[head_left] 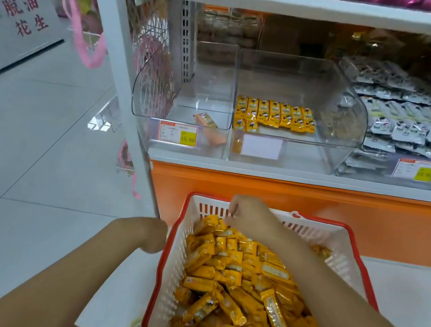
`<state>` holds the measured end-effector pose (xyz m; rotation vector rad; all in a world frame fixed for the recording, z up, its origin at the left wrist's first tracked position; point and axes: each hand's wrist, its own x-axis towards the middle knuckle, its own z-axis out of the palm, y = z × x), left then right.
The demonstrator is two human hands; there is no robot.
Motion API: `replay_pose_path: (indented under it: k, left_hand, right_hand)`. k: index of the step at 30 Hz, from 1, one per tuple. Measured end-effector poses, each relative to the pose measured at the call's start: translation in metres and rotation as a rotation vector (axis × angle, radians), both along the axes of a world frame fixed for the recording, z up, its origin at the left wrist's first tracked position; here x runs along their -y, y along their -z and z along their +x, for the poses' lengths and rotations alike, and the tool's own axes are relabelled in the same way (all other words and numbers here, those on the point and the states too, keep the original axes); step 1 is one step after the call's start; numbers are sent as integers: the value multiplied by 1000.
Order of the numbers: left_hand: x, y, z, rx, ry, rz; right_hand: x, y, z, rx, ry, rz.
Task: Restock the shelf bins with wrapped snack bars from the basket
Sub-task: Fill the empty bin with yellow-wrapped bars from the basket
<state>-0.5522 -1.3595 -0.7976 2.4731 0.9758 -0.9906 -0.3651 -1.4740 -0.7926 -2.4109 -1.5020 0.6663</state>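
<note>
A white mesh basket with a red rim [170, 243] sits low in the middle, piled with yellow wrapped snack bars [236, 280]. My right hand [246, 213] reaches into its far end, its curled fingers dipping among the bars. My left hand [153, 235] is bent at the wrist against the basket's left rim, with its fingers hidden. On the shelf, the left clear bin [164, 84] holds one orange bar [206, 120]. The middle clear bin [354, 111] has rows of yellow bars [273, 114] on its floor.
A bin of grey-white packets [407, 126] stands to the right of the middle bin. Price tags [177, 133] hang on the bin fronts above an orange base panel [287, 198]. A white shelf upright [127, 73] borders the tiled aisle floor [30, 151] on the left.
</note>
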Motion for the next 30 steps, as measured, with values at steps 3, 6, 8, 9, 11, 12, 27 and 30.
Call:
replay_pose_path:
  k: [3,6,8,9,11,12,27,30]
  left_hand:
    - [-3,17,-13,-151,38,-4]
    - [-2,23,-15,-128,100,14]
    - [0,28,-12,-53,60,-15]
    - [2,28,-9,-39,84,-35]
    - [2,30,-9,11,14,-60]
    - [1,33,-6,16,4,-71]
    - [-2,44,-14,24,67,-72]
    - [0,39,-14,24,64,-69]
  right_hand:
    - [-3,53,-16,-22,-99,-150]
    - [-16,93,-32,-53,-167,-232]
    - [-24,111,-40,-39,-209,-279]
    - [-26,118,-43,-25,-221,-303]
    - [-31,129,-47,-12,-210,-336]
    - [-32,133,-47,-12,-198,-343]
    - [-32,158,-63,176,-221,-85]
    - [-24,164,-81,271,-283,-28]
